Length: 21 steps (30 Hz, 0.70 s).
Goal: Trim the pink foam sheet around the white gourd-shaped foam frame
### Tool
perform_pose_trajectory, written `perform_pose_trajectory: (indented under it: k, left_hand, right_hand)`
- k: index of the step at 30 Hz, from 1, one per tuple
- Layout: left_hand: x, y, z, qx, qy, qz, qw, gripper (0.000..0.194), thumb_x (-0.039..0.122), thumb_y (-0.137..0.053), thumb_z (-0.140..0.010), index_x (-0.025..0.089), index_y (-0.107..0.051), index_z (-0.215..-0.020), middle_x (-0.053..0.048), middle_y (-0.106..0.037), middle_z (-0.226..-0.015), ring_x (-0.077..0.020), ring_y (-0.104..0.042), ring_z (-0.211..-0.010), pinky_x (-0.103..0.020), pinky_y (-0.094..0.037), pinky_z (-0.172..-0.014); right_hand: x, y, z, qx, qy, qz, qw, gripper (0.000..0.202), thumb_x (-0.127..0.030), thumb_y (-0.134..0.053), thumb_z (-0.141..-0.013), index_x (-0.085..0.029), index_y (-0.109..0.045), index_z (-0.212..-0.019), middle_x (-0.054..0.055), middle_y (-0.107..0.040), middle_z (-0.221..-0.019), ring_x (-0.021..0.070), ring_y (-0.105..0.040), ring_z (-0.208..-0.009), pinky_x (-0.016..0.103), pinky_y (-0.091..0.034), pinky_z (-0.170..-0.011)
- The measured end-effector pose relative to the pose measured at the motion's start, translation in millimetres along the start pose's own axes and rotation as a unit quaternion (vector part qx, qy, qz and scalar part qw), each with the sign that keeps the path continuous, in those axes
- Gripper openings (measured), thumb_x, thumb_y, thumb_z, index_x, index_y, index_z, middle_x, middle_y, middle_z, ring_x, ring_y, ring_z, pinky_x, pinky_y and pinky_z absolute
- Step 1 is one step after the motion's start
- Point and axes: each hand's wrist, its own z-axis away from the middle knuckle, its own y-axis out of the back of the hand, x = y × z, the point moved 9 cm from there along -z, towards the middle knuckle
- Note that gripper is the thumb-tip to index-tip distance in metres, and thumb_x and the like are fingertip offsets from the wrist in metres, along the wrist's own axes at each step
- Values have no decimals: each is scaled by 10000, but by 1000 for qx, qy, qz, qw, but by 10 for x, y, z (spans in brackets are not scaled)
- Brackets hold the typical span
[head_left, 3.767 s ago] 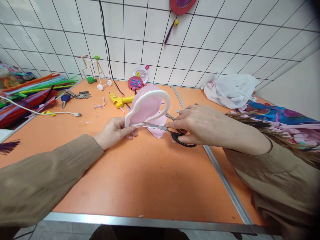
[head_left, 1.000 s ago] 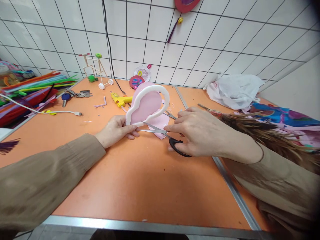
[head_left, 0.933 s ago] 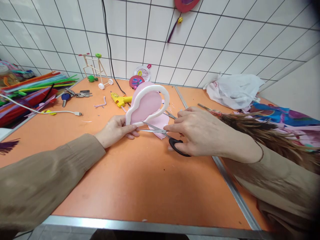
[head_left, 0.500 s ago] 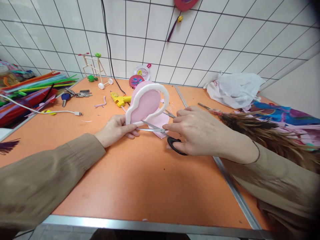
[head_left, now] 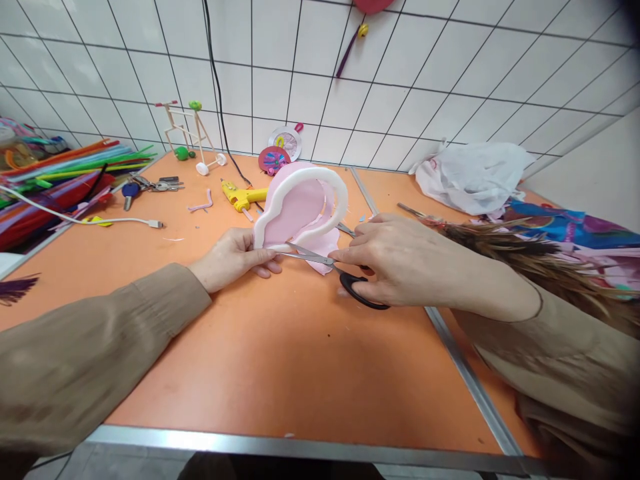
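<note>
My left hand (head_left: 233,259) pinches the lower left corner of a white foam-like frame (head_left: 341,197) with a rounded, wavy outline. Pink sheet material (head_left: 297,207) shows behind and inside the frame, with a strip partly separated along the right inner edge. In my right hand (head_left: 407,260) are scissors (head_left: 364,293) with black handles. Their slightly parted blades lie at the frame's lower edge, close to my left fingertips. A loose pink piece (head_left: 324,248) is on the table beneath the frame. Whether the blades are touching the sheet I cannot tell.
Behind the frame lies a yellow glue gun (head_left: 245,195). Keys (head_left: 150,187), a white cable (head_left: 125,221) and colourful pipe cleaners (head_left: 85,170) are at left. A stick model (head_left: 193,137) stands near the wall. Brown feathers (head_left: 500,247) and a white plastic bag (head_left: 470,177) lie right.
The frame and my right hand with the scissors have shifted slightly right. The scissor blades are closer together, and a gap in the pink sheet shows inside the frame's right side.
</note>
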Motion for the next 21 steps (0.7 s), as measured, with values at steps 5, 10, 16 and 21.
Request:
perform_pose_trajectory:
  k: [5, 10, 16, 21]
  left_hand:
    - [11, -4, 4, 5, 9, 1, 1000, 396, 441, -845, -709, 110, -746, -903, -103, -777, -854, -202, -747, -759, -304, -611, -677]
    - [10, 4, 23, 16, 21, 2, 1000, 385, 440, -843, -719, 117, -740, -902, -101, -778, -842, -214, -751, -783, -325, -618, -709]
    - [9, -5, 20, 10, 15, 2, 1000, 375, 437, -837, -730, 115, -745, -897, -98, -780, -830, -212, -752, -780, -316, -618, -702]
    - [6, -11, 23, 5, 13, 7, 1000, 379, 439, -840, -724, 114, -747, -897, -82, -781, -828, -194, -750, -776, -289, -612, -686]
  right_hand:
    - [28, -44, -21, -18, -1, 17, 1000, 124, -183, -515, -788, -200, -526, -666, -2, -474, -555, 153, -380, -571, 326, -194, -631]
    - [37, -60, -16, -16, 5, 48, 999, 120, -150, -514, -795, -205, -585, -715, 6, -526, -584, 158, -377, -568, 330, -181, -628]
    - [56, -88, -17, -25, -2, 52, 998, 114, -140, -512, -785, -203, -557, -701, 0, -504, -574, 151, -354, -567, 329, -182, -622]
    - [93, -97, -25, -23, -5, 22, 999, 152, -148, -504, -754, -199, -424, -636, -18, -422, -540, 139, -323, -553, 325, -182, -611]
